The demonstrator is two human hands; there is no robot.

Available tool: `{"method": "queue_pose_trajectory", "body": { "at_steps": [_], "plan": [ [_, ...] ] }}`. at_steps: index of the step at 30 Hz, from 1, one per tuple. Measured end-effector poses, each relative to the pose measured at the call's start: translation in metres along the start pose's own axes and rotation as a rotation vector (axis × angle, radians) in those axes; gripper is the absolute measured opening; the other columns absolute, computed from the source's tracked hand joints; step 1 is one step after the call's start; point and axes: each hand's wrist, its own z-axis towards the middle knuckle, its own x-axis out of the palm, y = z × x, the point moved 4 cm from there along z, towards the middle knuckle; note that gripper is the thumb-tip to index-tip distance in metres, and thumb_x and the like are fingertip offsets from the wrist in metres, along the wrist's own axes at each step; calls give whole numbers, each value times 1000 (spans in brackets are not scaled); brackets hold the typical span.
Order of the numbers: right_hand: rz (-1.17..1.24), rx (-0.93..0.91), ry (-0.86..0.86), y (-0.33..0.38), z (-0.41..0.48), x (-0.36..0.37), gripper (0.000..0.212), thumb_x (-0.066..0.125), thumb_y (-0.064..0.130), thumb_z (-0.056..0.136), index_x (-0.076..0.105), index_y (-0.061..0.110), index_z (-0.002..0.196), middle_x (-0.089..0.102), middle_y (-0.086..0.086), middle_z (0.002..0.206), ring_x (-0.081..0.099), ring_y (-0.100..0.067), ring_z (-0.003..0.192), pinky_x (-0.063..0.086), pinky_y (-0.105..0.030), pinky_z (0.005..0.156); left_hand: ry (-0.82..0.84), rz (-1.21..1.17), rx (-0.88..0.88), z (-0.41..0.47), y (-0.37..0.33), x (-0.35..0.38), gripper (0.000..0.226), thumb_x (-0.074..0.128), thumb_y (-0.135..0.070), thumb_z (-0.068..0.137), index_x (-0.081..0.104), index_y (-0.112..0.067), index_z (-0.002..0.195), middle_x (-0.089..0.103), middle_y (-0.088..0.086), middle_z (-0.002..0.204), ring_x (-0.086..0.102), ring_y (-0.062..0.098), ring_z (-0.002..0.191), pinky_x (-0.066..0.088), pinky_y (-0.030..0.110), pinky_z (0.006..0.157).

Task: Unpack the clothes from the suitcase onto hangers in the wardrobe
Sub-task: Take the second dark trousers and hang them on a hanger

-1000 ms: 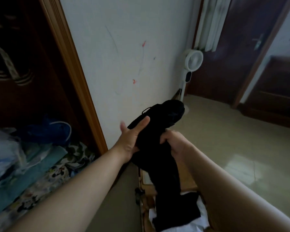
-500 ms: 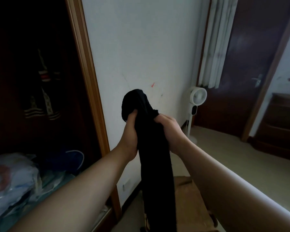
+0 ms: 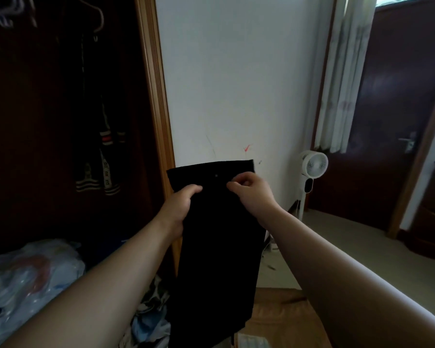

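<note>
Hands meet at the waistband of black trousers (image 3: 219,234): left hand (image 3: 178,209) closed on its left side, right hand (image 3: 251,192) pinching the cloth near the middle. The garment hangs limp in front of the person, soft and light, likely to slide, so the firmer waistband seems the best hold. Beyond, left, the open wardrobe (image 3: 156,121) shows a bare hanger (image 3: 98,16).

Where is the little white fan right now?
In the head view the white fan stands on the floor at the right, against the wall below the curtain and beside the dark door, just right of the black garment.
</note>
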Motion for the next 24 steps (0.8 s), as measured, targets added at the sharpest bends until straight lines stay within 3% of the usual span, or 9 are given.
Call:
{"method": "queue_pose_trajectory", "body": {
  "at_steps": [2,3,5,7,10,12,17,21,24],
  "plan": [
    [-83,33,-94,3,6,-3,42,70,42,69,55,29,106,50,3,114,51,-14,106,44,-38,99,27,-9,38,-5,-11,-4,22,53,-25,94,67,-10,88,64,3,70,61,15,57,47,23,54],
    [-4,68,-94,7,8,-5,55,71,42,67,48,24,114,48,-1,119,51,-17,109,45,-40,99,35,-18,55,-8,-19,-8,22,53,-25,93,68,-10,88,65,3,70,62,15,56,48,22,53],
    [304,152,13,14,15,-5,70,76,36,65,40,13,121,55,-10,116,62,-26,103,54,-42,88,58,-35,82,-13,-37,-15,20,54,-24,92,68,-9,89,64,4,70,61,16,54,48,20,51],
    [507,179,220,20,21,-3,80,82,31,62,46,4,127,64,-15,115,68,-29,96,58,-37,75,68,-26,109,-19,-53,-21,20,55,-23,92,68,-9,90,64,6,71,61,17,55,49,20,51],
    [592,121,419,36,20,-2,44,72,18,77,62,1,117,71,-12,104,71,-22,82,58,-27,69,37,-23,130,-22,-71,-33,19,56,-21,91,69,-8,88,66,7,69,63,18,54,51,19,50],
    [646,136,485,47,16,0,28,62,9,83,65,0,110,71,-9,90,70,-18,70,57,-24,62,17,-23,121,-23,-77,-41,19,56,-21,90,68,-7,87,66,7,67,62,18,52,50,20,49],
    [610,138,574,68,15,11,25,56,1,83,65,4,106,71,-5,79,68,-15,63,56,-23,60,-50,5,77,-26,-91,-64,16,53,-19,87,64,-6,87,61,6,63,57,18,46,47,20,45],
    [597,8,586,104,23,21,30,61,-3,83,64,3,112,72,-10,94,70,-20,76,59,-29,73,-195,83,134,-25,-123,-80,12,52,-14,85,62,-8,83,61,3,55,57,17,42,44,16,42],
    [471,-86,459,127,38,34,31,69,-4,79,66,8,107,72,-8,99,70,-21,84,58,-30,77,-310,217,248,-19,-151,-97,26,55,-9,85,61,-13,110,66,7,86,65,21,72,51,26,62]
  ]
}}
